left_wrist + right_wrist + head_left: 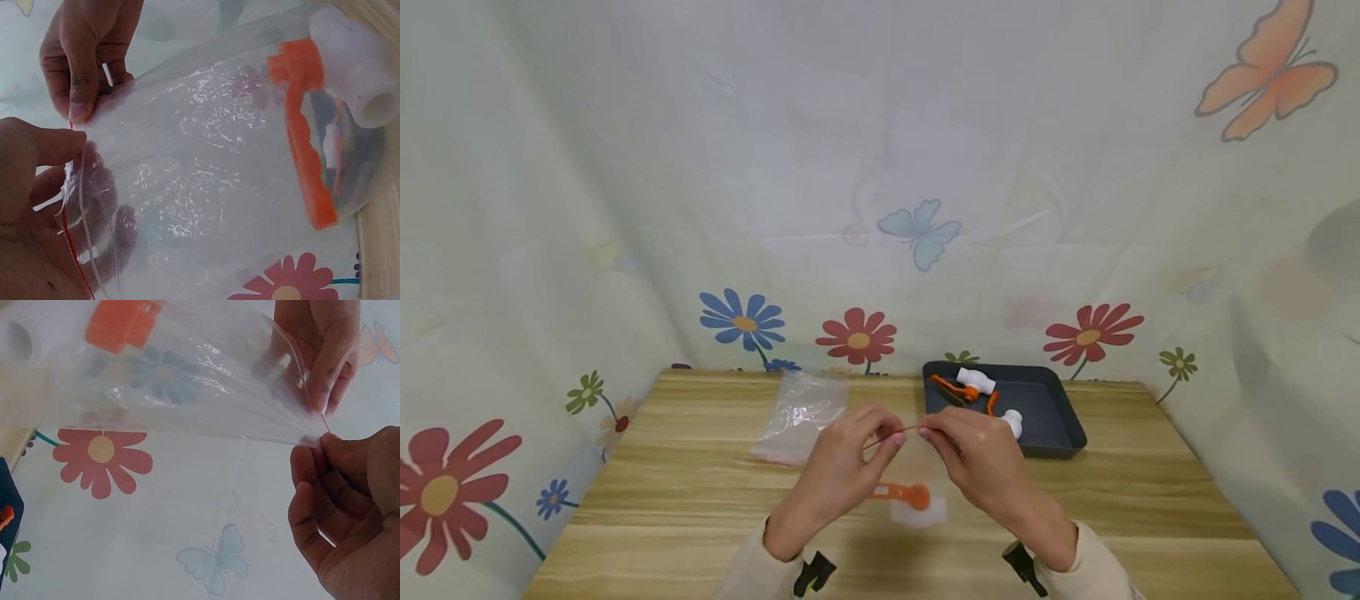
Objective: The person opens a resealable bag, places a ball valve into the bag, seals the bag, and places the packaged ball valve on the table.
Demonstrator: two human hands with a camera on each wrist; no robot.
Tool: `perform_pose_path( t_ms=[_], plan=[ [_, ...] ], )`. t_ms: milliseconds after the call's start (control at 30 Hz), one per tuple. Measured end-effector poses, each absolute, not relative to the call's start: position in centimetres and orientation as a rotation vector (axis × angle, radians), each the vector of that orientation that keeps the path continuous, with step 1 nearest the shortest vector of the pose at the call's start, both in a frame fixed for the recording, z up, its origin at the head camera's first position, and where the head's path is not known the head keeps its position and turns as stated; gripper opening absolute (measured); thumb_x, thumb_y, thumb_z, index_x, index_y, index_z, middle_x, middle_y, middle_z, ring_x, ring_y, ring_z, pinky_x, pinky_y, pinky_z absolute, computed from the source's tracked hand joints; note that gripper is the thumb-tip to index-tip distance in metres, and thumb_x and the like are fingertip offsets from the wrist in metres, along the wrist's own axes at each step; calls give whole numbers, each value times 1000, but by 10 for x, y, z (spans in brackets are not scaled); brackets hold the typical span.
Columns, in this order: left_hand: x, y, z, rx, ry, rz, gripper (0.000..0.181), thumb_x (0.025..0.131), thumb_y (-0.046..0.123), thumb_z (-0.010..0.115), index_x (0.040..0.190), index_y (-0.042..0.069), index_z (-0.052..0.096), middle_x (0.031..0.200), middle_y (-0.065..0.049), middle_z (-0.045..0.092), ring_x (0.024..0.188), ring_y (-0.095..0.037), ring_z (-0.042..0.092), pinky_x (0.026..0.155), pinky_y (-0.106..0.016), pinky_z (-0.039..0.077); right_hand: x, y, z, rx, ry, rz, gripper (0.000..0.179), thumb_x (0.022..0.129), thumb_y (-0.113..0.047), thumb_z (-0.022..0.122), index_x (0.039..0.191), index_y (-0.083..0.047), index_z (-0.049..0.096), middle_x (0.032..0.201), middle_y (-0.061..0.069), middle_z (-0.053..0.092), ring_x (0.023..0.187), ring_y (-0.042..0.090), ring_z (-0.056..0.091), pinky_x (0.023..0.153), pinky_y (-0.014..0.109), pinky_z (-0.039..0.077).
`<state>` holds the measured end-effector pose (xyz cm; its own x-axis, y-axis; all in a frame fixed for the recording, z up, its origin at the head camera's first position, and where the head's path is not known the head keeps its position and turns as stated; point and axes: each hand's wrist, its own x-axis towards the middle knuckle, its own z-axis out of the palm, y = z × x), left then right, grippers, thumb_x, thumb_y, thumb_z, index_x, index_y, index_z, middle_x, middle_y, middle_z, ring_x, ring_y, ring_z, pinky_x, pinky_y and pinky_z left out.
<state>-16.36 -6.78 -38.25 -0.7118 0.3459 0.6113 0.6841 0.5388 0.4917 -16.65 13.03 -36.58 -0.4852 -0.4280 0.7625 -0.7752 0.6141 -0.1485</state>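
My left hand [850, 454] and right hand [981, 462] are raised over the table, holding up a clear zip bag [187, 162] by its red-lined mouth. In the left wrist view, the left thumb and fingers pinch the zip strip, some fingers showing through the plastic. The right thumb and fingertips pinch the strip's other end, close beside the left hand, as the right wrist view shows. Low in the bag lies a white plastic ball valve [353, 69] with a long orange handle [306, 150].
At the back right stands a dark tray [1052, 429] holding a white valve [976, 381] with orange handle, another white fitting [1012, 422] and a dark item [951, 396]. Another clear plastic bag [801, 412] lies flat at the back left. A patterned cloth [850, 167] hangs behind the table.
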Motion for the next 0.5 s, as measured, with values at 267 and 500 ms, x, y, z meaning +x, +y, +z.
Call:
perform_pose_path(
  t_ms=[267,500],
  plan=[
    [-165,-69,-383,-873,-2294,-1051,4,94,15,66,95,12,69,89,3,65,82,-7,63,76,-22,55,-166,131,-365,955,-2134,647,11,78,-6,79,87,-11,73,77,-4,71,62,3,61,58,14,46],
    [-166,-74,-384,-858,-2334,-1020,4,93,18,68,96,16,69,90,6,66,82,-4,62,74,-22,54,-166,134,-365,934,-2146,633,15,76,-5,80,89,-10,74,79,-3,72,63,3,62,58,15,47]
  ],
)
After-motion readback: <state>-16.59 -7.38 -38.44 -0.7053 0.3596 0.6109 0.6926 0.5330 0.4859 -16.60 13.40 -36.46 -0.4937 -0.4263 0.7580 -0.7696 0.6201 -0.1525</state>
